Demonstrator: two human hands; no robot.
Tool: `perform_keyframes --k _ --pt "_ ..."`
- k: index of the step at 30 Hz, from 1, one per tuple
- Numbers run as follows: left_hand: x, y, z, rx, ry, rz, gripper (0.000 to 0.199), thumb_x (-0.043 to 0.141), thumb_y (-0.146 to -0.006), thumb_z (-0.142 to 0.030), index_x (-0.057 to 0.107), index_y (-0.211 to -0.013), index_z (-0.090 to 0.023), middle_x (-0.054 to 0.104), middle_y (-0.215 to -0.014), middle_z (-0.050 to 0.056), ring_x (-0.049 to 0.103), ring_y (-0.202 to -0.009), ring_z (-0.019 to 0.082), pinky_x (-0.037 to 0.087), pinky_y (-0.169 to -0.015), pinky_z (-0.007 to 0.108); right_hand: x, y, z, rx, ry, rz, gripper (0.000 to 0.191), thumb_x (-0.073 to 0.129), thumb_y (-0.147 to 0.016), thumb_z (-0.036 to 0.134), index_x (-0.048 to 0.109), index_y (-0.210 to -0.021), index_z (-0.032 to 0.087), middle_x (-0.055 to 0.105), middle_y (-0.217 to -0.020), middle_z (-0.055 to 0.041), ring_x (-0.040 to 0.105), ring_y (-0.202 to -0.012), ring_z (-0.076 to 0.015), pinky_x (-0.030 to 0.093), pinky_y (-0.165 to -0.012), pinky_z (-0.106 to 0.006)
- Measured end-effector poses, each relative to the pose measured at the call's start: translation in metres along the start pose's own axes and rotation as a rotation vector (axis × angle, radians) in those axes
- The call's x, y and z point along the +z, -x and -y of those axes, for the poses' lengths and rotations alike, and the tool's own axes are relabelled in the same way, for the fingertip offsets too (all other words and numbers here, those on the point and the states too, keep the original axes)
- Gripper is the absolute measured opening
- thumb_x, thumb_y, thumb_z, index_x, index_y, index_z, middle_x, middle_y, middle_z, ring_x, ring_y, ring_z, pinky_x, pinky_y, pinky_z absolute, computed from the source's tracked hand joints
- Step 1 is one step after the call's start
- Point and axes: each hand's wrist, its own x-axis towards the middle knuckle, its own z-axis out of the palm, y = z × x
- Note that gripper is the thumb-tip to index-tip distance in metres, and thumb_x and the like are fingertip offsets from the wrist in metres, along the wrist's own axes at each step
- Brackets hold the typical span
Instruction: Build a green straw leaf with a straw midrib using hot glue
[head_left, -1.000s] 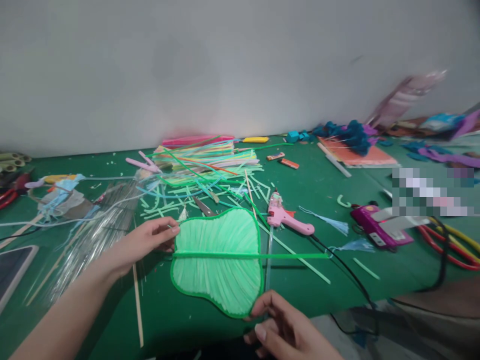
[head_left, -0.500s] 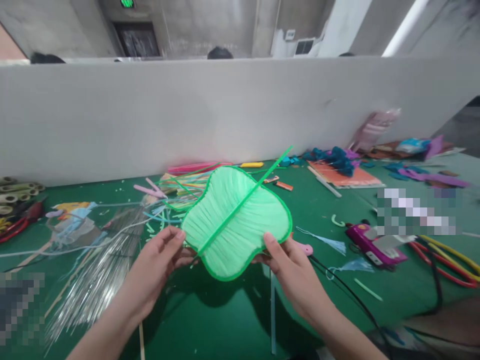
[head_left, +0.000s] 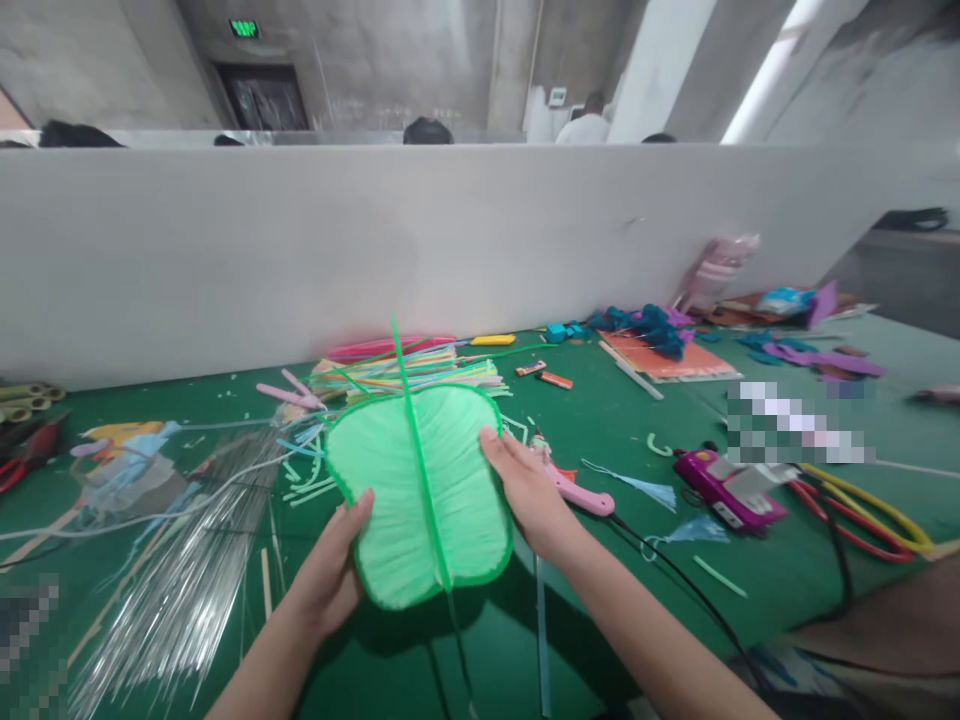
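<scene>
Between my two hands is a light-green hand fan (head_left: pixel 386 480), a gathered sheet with a darker green wavy rim. A straight green rib runs up its middle and sticks out past the top edge; a thin dark stem reaches down from the bottom. My left hand (head_left: pixel 337 565) pinches the lower left rim, thumb on the face and fingers mostly hidden behind. On the upper right rim, my right hand (head_left: pixel 525 490) grips with its thumb on the front. The fan is held above the green table (head_left: pixel 420 660). Close to my right hand lies a pink glue gun (head_left: pixel 581 495).
Left are clear thin rods (head_left: pixel 187 560) and a yellow glue gun (head_left: pixel 124 435). Coloured strips (head_left: pixel 450 370) lie behind the fan. Rightward are blue tassels (head_left: pixel 645 488), a purple power strip (head_left: pixel 724 495), red-yellow pliers handles (head_left: pixel 862 520) and a person's arm (head_left: pixel 885 640). A white partition (head_left: pixel 450 240) stands behind.
The fan has turned counter-clockwise, so its rib now stands nearly upright, and it has moved left and down. My right hand has shifted up along the rim; my left hand is lower.
</scene>
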Motion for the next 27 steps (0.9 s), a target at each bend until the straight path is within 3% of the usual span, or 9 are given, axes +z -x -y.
perform_keyframes --k 8,11,14,20,27 --pt "0.001 0.0 -0.003 -0.062 0.152 -0.115 0.052 0.056 -0.091 -0.026 0.051 -0.14 -0.011 0.076 -0.108 0.017 0.071 -0.103 0.035 0.054 -0.099 0.053 0.005 0.014 -0.031 -0.001 0.099 0.088 0.052 0.056 -0.087 0.065 0.069 -0.103 0.017 0.071 -0.106 -0.0068 0.062 -0.103 -0.0232 0.048 -0.091 -0.035" --pt "0.001 0.0 -0.003 -0.047 0.176 -0.112 0.05 0.055 -0.092 -0.027 0.052 -0.14 -0.012 0.075 -0.11 0.017 0.071 -0.103 0.035 0.054 -0.099 0.053 0.004 0.025 -0.037 0.012 0.136 0.105 0.05 0.067 -0.082 0.058 0.063 -0.112 0.018 0.067 -0.119 -0.0082 0.058 -0.114 -0.0242 0.046 -0.096 -0.035" --pt "0.0 -0.003 -0.004 -0.026 0.193 -0.114 0.05 0.054 -0.093 -0.03 0.052 -0.141 -0.015 0.075 -0.111 0.016 0.071 -0.103 0.034 0.054 -0.099 0.052 0.006 0.039 -0.04 0.037 0.173 0.162 0.055 0.075 -0.079 0.046 0.054 -0.124 0.02 0.064 -0.125 -0.0074 0.059 -0.114 -0.0229 0.047 -0.099 -0.036" --pt "-0.005 -0.006 -0.004 0.007 0.218 -0.153 0.052 0.055 -0.093 -0.032 0.05 -0.142 -0.016 0.075 -0.112 0.015 0.07 -0.105 0.034 0.054 -0.099 0.052 0.013 0.048 -0.036 0.112 0.045 0.122 0.061 0.078 -0.074 0.043 0.049 -0.123 0.022 0.068 -0.105 -0.0042 0.066 -0.087 -0.0198 0.057 -0.069 -0.032" --pt "-0.005 -0.009 -0.003 0.042 0.219 -0.162 0.05 0.058 -0.087 -0.009 0.054 -0.137 -0.011 0.076 -0.11 0.015 0.072 -0.101 0.031 0.056 -0.098 0.046 0.016 0.047 -0.036 0.125 -0.102 0.086 0.061 0.08 -0.075 0.045 0.05 -0.122 0.021 0.07 -0.104 -0.0047 0.067 -0.091 -0.0178 0.056 -0.076 -0.03"
